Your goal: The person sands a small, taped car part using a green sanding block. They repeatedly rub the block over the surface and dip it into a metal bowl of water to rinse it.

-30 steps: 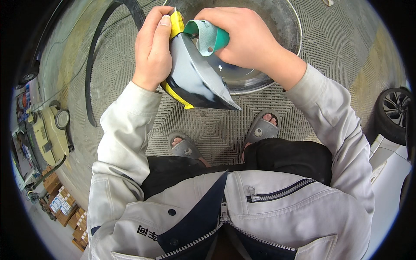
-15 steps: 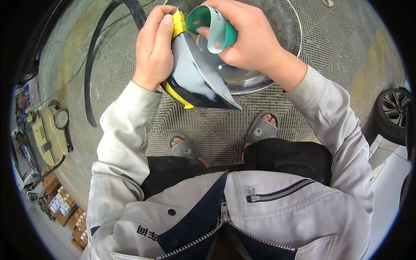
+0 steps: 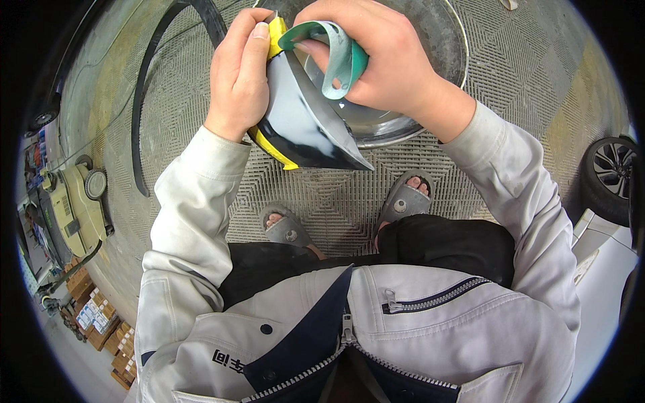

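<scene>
My left hand (image 3: 240,77) is closed around the left side of a car mirror cover (image 3: 295,111). The shell is curved, with patchy grey primer over black, and it tapers to a point at the lower right. Yellow tape (image 3: 274,149) runs along its lower left edge, and more wraps its top end. In my right hand (image 3: 383,57) is a bent sheet of green sandpaper (image 3: 338,64) with holes in it, its paler side partly outward. The sheet's left end touches or nearly touches the cover near the top tape; exact contact is hard to tell.
Beneath my hands stands a round metal basin (image 3: 463,47) holding cloudy water. A black curved strip (image 3: 138,114) lies on the ribbed floor to the left. A wheel (image 3: 608,174) is at the far right, and a yellowish wheeled machine (image 3: 74,201) at the far left, near stacked boxes (image 3: 97,312).
My right hand has shifted slightly left with the sandpaper, whose left end now reaches the top of the cover and curls differently. My left hand and the cover have hardly moved.
</scene>
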`<state>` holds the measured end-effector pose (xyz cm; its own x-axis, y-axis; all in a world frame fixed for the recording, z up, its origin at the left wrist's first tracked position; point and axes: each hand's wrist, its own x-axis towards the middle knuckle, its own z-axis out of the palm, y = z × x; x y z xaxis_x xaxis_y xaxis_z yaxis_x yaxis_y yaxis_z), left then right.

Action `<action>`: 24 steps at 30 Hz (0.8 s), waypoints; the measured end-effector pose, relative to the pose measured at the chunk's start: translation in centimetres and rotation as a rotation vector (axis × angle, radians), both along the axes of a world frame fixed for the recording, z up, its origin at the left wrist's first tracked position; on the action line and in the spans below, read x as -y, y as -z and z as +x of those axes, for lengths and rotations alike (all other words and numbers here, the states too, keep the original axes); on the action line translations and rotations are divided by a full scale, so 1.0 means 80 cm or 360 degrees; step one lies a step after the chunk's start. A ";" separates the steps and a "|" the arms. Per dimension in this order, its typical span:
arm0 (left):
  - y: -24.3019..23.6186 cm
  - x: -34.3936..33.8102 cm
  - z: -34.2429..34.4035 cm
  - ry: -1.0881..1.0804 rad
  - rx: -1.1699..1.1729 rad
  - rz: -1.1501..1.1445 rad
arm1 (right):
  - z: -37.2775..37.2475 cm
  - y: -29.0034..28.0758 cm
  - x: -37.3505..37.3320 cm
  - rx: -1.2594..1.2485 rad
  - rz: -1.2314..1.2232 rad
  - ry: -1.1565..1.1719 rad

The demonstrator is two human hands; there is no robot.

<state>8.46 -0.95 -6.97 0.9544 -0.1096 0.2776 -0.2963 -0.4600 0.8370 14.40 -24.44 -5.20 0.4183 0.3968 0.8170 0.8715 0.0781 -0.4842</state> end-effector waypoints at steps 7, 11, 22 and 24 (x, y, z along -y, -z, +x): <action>0.004 -0.003 0.000 0.0000 -0.0023 0.0046 | -0.008 -0.009 0.001 0.0041 -0.0012 0.0102; 0.011 -0.009 0.004 -0.0024 0.0037 -0.0105 | -0.005 -0.010 -0.003 0.0155 0.0017 0.0059; 0.005 0.001 -0.001 -0.0032 -0.0006 -0.0085 | -0.008 -0.003 0.005 -0.0112 -0.0158 0.0074; 0.003 0.002 -0.001 -0.0034 -0.0008 -0.0074 | -0.008 -0.005 0.006 -0.0141 -0.0161 0.0068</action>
<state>8.38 -1.13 -7.21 0.9577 -0.0761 0.2774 -0.2828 -0.4267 0.8591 13.74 -24.96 -4.78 0.5051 0.4556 0.7330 0.8266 -0.0110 -0.5627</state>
